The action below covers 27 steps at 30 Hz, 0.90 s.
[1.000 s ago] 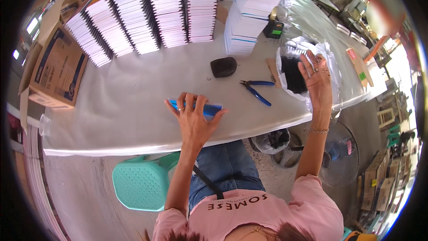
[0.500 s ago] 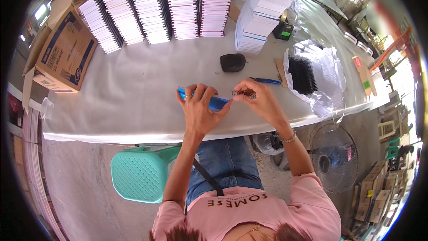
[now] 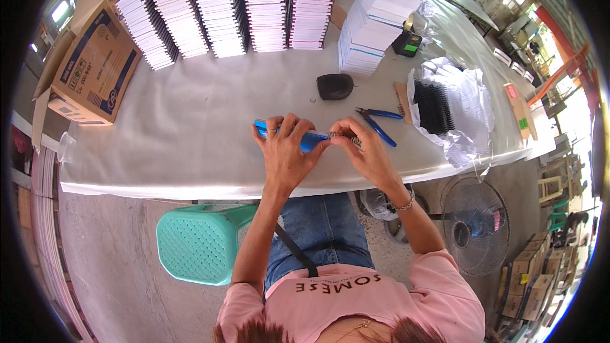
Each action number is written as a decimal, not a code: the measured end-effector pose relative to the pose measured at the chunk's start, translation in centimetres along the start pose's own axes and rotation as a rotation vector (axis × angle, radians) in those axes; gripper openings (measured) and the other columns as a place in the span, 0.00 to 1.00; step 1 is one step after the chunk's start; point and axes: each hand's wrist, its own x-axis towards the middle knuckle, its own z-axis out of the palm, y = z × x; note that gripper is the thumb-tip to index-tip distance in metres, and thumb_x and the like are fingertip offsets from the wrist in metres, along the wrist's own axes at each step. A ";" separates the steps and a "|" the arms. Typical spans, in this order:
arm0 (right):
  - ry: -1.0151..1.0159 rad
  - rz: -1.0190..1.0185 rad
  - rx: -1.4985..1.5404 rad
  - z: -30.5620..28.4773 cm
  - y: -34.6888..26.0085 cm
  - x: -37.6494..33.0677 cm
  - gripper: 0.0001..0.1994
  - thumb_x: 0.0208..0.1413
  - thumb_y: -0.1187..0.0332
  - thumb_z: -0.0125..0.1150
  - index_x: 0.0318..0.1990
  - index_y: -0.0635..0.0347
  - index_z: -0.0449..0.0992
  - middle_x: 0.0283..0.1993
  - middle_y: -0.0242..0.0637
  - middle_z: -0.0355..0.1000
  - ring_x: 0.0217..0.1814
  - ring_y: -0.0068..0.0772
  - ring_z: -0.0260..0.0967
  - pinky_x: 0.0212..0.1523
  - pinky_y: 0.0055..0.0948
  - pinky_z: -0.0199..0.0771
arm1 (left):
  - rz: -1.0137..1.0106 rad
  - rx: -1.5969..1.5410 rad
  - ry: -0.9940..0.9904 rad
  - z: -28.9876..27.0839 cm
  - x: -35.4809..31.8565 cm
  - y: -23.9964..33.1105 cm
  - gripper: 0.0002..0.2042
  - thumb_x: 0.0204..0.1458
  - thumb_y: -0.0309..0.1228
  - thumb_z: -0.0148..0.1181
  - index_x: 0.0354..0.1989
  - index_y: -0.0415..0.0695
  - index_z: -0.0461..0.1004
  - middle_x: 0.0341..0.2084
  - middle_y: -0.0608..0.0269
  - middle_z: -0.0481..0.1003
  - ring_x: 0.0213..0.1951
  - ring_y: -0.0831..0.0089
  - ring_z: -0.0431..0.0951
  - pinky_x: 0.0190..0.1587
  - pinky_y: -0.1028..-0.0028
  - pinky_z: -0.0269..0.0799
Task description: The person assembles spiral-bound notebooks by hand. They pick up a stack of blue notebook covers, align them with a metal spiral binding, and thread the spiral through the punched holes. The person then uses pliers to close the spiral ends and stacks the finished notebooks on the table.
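Observation:
My left hand (image 3: 285, 147) is closed around a narrow blue-covered book (image 3: 311, 141), held edge-up over the table. At the book's right end, my right hand (image 3: 365, 149) pinches a dark spiral binding coil (image 3: 353, 140). The coil's tip is at the book's corner; whether it passes through any holes is too small to tell. My thumbs nearly meet there. Beyond my right hand lie blue-handled cutting pliers (image 3: 380, 128), jaws toward the left. Behind the book sits a black rounded object (image 3: 335, 87).
Stacks of spiral-bound books (image 3: 222, 9) line the far side, beside a tall stack of books or paper (image 3: 363, 41). Black coils (image 3: 433, 107) lie on white wrapping at right. A cardboard box (image 3: 95, 67) stands left. Below are a green stool (image 3: 197, 244) and a fan (image 3: 473, 225).
My right hand has shifted slightly left, bringing the coil up against the book's end. More of the pliers now shows. My left hand keeps its hold.

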 end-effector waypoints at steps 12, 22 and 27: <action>0.027 -0.143 -0.199 0.4 0.1 0.7 0.06 0.60 0.72 0.58 0.40 0.65 0.71 0.35 0.45 0.71 0.38 0.47 0.70 0.40 0.39 0.68 | 0.010 0.058 -0.049 -0.5 0.2 0.1 0.15 0.45 0.43 0.70 0.36 0.51 0.75 0.37 0.72 0.71 0.49 0.62 0.66 0.56 0.50 0.49; 0.126 -0.190 -0.339 1.2 -0.4 1.5 0.03 0.60 0.74 0.53 0.39 0.63 0.71 0.37 0.47 0.72 0.41 0.54 0.70 0.45 0.47 0.65 | -0.105 -0.246 0.204 -0.6 0.2 -0.9 0.26 0.43 0.33 0.75 0.50 0.46 0.69 0.51 0.52 0.64 0.55 0.53 0.64 0.55 0.54 0.61; -0.027 -0.111 -0.340 1.1 0.5 2.1 0.05 0.60 0.71 0.55 0.39 0.63 0.71 0.38 0.46 0.74 0.42 0.51 0.71 0.45 0.48 0.65 | -0.174 -0.315 0.218 -0.1 -0.5 -1.7 0.27 0.42 0.33 0.76 0.49 0.44 0.68 0.50 0.50 0.63 0.56 0.51 0.62 0.52 0.56 0.65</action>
